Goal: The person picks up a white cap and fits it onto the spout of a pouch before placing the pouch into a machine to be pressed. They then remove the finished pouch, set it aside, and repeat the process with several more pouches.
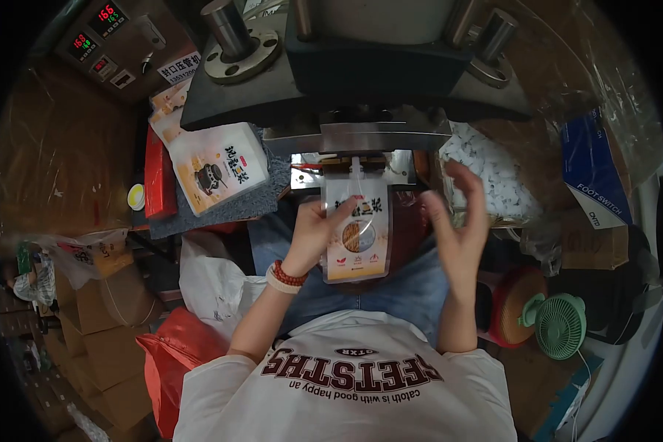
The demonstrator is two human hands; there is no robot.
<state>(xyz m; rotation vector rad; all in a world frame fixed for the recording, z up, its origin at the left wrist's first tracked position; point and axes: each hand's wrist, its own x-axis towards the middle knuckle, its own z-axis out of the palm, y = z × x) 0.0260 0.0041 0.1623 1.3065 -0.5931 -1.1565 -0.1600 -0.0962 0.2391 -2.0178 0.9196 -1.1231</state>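
Note:
A white printed spout pouch [357, 254] hangs flat in front of the machine, with its narrow spout [356, 168] up at the sealing jaws [355, 160]. My left hand [313, 230] pinches the pouch's left side, the thumb lying across its printed front. To the right, apart from the pouch, my right hand [460, 228] is raised with thumb and fingers spread and nothing between them. It is slightly blurred. Close beyond its fingers lies a heap of small white plastic pieces [486, 173]. A stack of similar pouches [217, 168] rests on a grey cloth [272, 180] at the left.
The heavy press head [376, 70] overhangs the work spot. A control box [118, 44] with lit digits stands at upper left. A blue foot-switch box [597, 169], a green fan [560, 326] and a red-rimmed stool [519, 306] are at right. A red bag [180, 361] lies lower left.

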